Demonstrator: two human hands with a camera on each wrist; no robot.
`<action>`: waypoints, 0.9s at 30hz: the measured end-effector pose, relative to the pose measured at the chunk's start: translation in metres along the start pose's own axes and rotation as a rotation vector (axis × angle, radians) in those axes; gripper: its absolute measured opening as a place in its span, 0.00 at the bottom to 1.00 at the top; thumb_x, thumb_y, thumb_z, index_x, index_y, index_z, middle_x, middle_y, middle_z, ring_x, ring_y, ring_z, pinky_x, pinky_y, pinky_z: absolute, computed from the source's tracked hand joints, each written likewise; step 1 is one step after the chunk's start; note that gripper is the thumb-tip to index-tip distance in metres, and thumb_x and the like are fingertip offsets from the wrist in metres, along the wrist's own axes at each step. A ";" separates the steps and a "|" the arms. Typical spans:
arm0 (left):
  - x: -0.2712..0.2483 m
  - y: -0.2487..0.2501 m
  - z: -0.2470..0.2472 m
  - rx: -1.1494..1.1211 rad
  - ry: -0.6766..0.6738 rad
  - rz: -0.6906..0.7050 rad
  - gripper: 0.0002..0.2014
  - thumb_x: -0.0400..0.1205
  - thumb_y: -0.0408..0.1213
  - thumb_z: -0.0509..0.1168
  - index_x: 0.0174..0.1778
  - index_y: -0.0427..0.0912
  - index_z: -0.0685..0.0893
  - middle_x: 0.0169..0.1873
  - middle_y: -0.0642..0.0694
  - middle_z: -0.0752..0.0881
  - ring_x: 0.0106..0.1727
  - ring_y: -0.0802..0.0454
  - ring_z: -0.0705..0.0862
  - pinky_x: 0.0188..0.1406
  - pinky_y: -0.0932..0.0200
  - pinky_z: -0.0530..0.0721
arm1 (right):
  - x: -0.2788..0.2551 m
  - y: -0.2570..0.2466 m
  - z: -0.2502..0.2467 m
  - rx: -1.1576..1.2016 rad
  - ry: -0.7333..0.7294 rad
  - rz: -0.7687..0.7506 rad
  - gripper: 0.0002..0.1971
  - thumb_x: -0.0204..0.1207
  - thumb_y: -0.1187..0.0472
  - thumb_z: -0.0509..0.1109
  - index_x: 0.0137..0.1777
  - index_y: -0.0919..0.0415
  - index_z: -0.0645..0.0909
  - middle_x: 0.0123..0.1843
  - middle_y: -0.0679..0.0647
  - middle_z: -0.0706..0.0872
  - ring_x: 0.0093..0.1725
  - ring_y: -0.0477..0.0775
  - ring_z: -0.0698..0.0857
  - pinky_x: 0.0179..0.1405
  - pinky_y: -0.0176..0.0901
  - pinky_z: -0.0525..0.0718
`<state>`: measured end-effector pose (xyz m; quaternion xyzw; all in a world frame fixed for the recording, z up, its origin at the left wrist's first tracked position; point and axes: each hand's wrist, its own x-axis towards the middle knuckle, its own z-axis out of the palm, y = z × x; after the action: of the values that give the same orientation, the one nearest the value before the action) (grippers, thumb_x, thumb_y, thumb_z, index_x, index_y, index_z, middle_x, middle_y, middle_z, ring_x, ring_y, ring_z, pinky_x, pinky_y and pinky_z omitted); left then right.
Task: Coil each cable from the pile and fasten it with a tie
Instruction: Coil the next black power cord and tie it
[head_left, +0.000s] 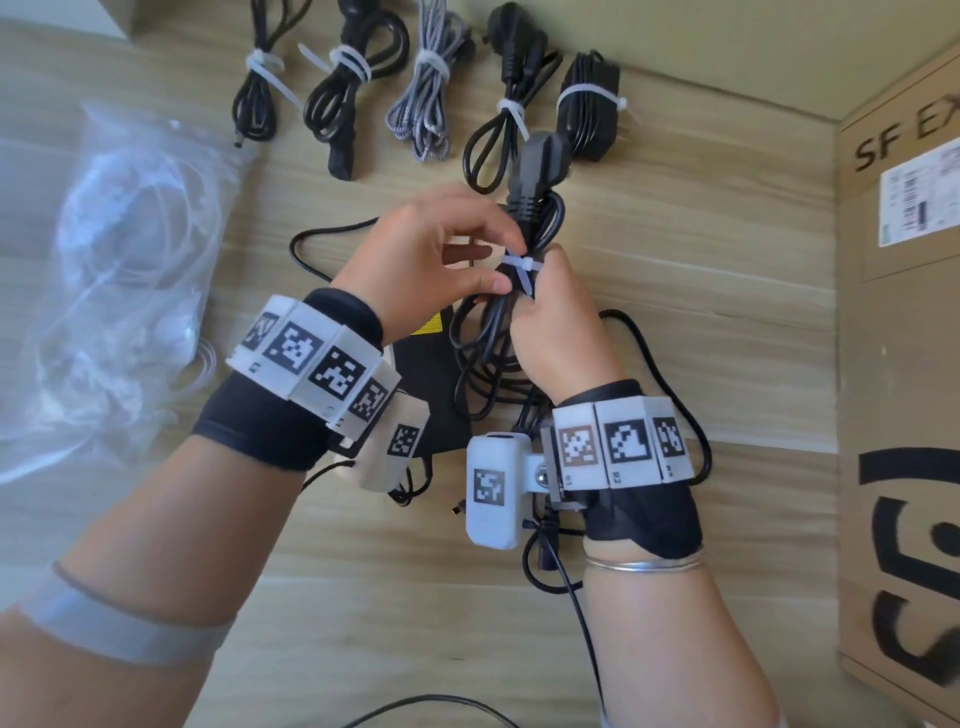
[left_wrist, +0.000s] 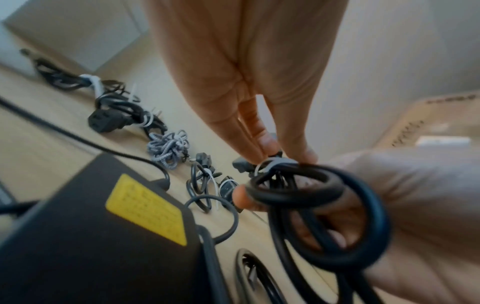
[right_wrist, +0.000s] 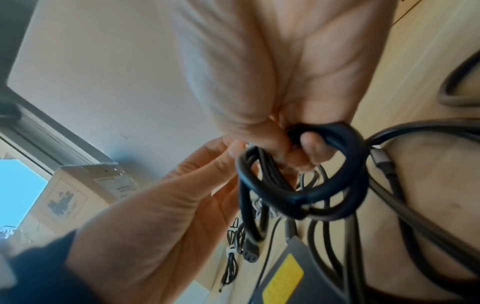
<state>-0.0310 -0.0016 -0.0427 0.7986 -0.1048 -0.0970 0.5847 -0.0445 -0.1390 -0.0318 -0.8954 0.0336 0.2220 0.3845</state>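
Wooden worktop (head_left: 675, 338) carries a cardboard box (head_left: 898, 364) at right and five tied cable bundles (head_left: 426, 93) along its far edge. Raised over the middle, a coiled black cable (head_left: 498, 322) sits in the right hand (head_left: 561, 332), its grip closed around the coil. The left hand (head_left: 441, 249) pinches the white tie (head_left: 522, 265) wrapped round it.

Both hands (head_left: 498, 291) on coiled black cable (head_left: 524, 223), white tie (head_left: 522, 265) around it
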 end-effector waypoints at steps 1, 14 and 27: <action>0.001 0.002 0.001 0.050 0.002 0.016 0.13 0.69 0.30 0.75 0.45 0.48 0.83 0.44 0.60 0.76 0.47 0.67 0.80 0.57 0.75 0.78 | 0.000 0.001 -0.001 0.008 -0.015 0.003 0.18 0.81 0.70 0.55 0.71 0.66 0.64 0.51 0.53 0.75 0.48 0.52 0.74 0.30 0.39 0.64; 0.019 0.019 0.022 0.413 -0.030 0.131 0.11 0.67 0.35 0.74 0.38 0.37 0.78 0.43 0.45 0.71 0.43 0.44 0.77 0.47 0.46 0.83 | -0.007 0.007 -0.020 0.301 -0.040 0.062 0.25 0.75 0.74 0.55 0.71 0.57 0.68 0.64 0.53 0.81 0.60 0.54 0.81 0.60 0.46 0.78; 0.049 0.030 0.050 0.541 -0.006 0.297 0.12 0.75 0.37 0.57 0.31 0.34 0.80 0.34 0.43 0.76 0.33 0.47 0.75 0.32 0.54 0.76 | 0.002 0.025 -0.046 0.470 0.208 0.162 0.18 0.82 0.65 0.60 0.72 0.58 0.71 0.51 0.49 0.83 0.48 0.47 0.83 0.51 0.41 0.81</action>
<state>0.0009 -0.0696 -0.0302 0.9009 -0.2443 0.0184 0.3583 -0.0316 -0.1893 -0.0215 -0.7939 0.1950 0.1446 0.5575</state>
